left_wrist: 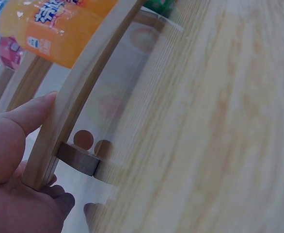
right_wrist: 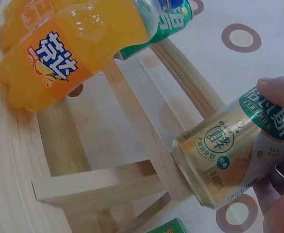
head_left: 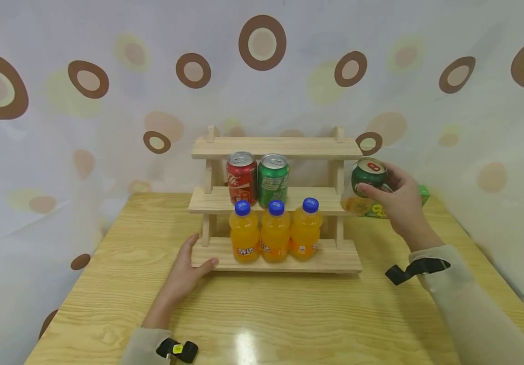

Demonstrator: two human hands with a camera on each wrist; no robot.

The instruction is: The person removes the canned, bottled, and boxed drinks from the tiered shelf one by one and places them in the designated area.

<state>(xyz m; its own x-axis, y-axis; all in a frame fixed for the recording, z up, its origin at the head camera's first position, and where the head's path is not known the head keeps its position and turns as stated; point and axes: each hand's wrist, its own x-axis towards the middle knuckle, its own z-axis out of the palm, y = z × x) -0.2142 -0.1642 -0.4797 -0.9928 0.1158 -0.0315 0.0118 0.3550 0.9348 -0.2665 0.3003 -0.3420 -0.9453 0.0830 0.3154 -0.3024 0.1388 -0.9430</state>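
Observation:
My right hand [head_left: 401, 200] grips a gold and green drink can [head_left: 368, 175] with a red pull tab, fingers and thumb around its upper part. In the right wrist view the can [right_wrist: 229, 150] is tilted, its base overlapping the end of a shelf board. My left hand [head_left: 184, 271] holds the left end of the bottom board of a three-tier wooden display shelf [head_left: 275, 147], thumb on top and fingers beneath. On the middle tier stand a red can [head_left: 241, 177] and a green can [head_left: 273, 180]. Three orange soda bottles [head_left: 305, 233] with blue caps stand on the bottom tier.
A green carton [head_left: 423, 194] lies on the wooden table [head_left: 266, 314] behind the right hand, partly hidden by it and the can. A patterned curtain [head_left: 262, 101] hangs behind the shelf. Black straps [head_left: 417, 268] circle both sleeves.

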